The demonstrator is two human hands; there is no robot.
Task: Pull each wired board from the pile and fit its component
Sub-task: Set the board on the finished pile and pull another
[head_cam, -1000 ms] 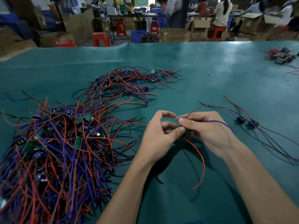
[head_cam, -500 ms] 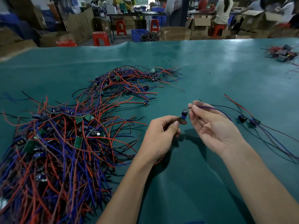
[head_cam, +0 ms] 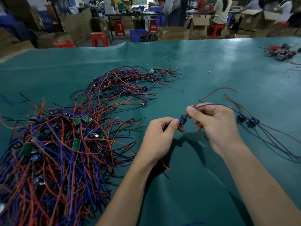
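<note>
Centrally, above the green tabletop, both hands meet on one small wired board. Left hand: grip closed, thumb and forefinger pinching the board's lower edge, other fingers curled under. Right hand: grip closed on the board's wires, with a blue wire and a dark red wire arching out of the fingers to the right. Board is held clear of the tabletop, between the two hands. A red wire end shows below the left wrist. Two finished boards lie just right of the right hand, leads trailing right. Large pile of red, blue and black wired boards fills the left side. Small separate heap at far right edge.
</note>
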